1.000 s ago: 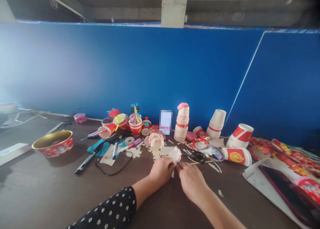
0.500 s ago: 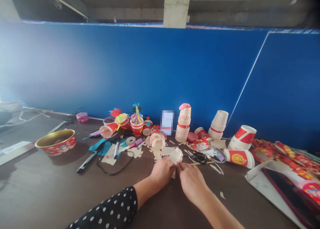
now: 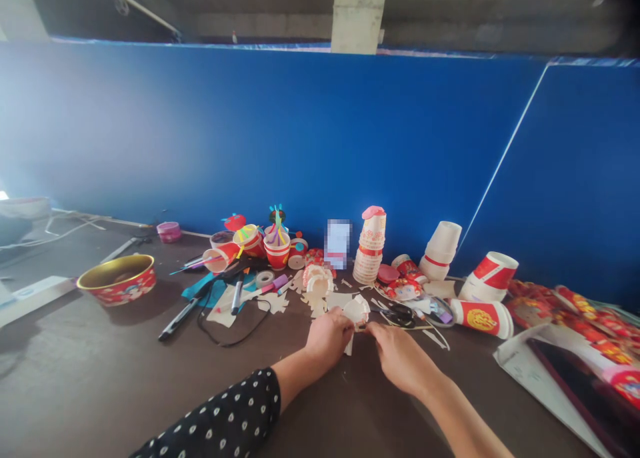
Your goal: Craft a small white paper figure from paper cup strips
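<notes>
On my feed, the white scalloped paper piece (image 3: 356, 309) is up between the two hands, its frilled edge on top and a narrow paper strip (image 3: 349, 345) hanging below it. The left hand (image 3: 329, 338), coming out of a black sleeve with white dots (image 3: 225, 411), is curled closed around the lower side of the piece and has hold of it. The right hand (image 3: 400, 358) is stretched out with its fingers fairly flat, the fingertips (image 3: 373, 330) at the paper's lower edge; I cannot tell whether they are gripping it. Just right of them lie black-handled scissors (image 3: 400, 315). Just behind the paper, a small paper cup (image 3: 319, 285) lies among paper cutouts (image 3: 273, 303). Farther back stands a stack of paper cups (image 3: 367, 261), and a red-and-white cup (image 3: 481, 319) lies on its side to the right. To the left are a marker (image 3: 237, 295), a tape roll (image 3: 265, 279), a black cord (image 3: 235, 331) and a red bowl (image 3: 117, 279) on the dark table (image 3: 75, 351).
</notes>
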Tool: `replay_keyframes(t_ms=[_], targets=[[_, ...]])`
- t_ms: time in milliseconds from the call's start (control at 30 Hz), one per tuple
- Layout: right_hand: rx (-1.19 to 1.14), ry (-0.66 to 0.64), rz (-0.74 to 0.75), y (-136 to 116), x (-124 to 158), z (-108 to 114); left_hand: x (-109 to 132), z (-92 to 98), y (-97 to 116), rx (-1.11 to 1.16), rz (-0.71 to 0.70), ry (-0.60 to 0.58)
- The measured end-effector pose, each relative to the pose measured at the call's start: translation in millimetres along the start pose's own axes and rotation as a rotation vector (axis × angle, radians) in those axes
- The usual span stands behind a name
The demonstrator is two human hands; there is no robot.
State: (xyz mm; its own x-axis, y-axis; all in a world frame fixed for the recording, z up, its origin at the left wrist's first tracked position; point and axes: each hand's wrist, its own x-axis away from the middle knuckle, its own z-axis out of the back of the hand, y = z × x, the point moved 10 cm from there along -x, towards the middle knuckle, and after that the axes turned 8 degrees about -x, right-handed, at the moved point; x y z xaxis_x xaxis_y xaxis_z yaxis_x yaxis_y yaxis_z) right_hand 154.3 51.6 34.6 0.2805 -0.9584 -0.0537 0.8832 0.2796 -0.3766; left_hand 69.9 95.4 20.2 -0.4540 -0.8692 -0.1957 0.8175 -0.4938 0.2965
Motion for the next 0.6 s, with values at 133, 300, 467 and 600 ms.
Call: replay_keyframes(t_ms=[133,300,467,600], targets=[[0.035,0.033,-0.092,24.7,1.5,6.4,-1.1,-1.6,1.6,-0.038,-0.011,-0.019],[0.107,0.072,-0.146,39.5,4.6,16.2,-1.3,-3.6,5.9,-0.104,-0.027,-0.076],[0.120,0.093,-0.043,12.6,2.8,15.1,0.2,-6.0,10.1,-0.137,-0.066,-0.074],[0.113,0.073,-0.035,-4.2,1.3,9.8,0.7,-10.9,9.8,-0.138,-0.086,-0.030]])
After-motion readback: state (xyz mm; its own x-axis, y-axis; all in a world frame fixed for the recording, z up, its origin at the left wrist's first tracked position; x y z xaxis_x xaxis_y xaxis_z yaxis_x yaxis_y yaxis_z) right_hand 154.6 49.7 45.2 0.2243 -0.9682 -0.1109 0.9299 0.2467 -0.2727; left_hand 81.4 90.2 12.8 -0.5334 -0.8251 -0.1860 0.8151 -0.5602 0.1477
